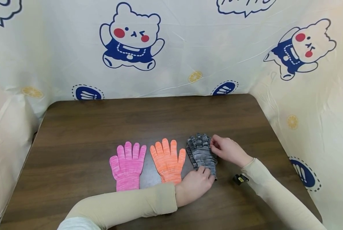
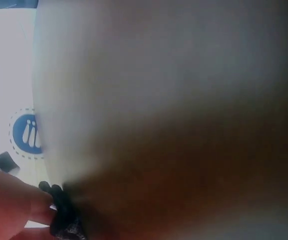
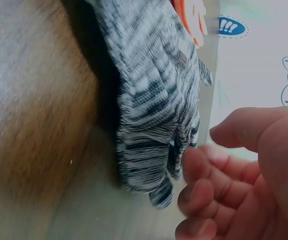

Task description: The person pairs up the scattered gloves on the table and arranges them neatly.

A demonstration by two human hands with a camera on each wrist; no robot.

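A black-and-grey knitted glove (image 1: 202, 153) lies at the right of a row on the table, with what looks like a second layer under its left edge. My left hand (image 1: 195, 187) reaches across and pinches the glove near its cuff; its own wrist view is mostly blurred. Beside the glove's right edge, my right hand (image 1: 227, 150) has loosely bent fingers. In the right wrist view, the thumb (image 3: 243, 127) stands apart from the fingers, with nothing held between them. An orange glove (image 1: 168, 159) and a pink glove (image 1: 128, 166) lie flat to the left, their cuffs partly behind my left arm.
The dark wooden table (image 1: 102, 124) is bordered by a pale printed curtain (image 1: 183, 48) at the back and sides. A small black device (image 1: 240, 179) sits at my right wrist. My left forearm (image 1: 125, 206) crosses the front of the table.
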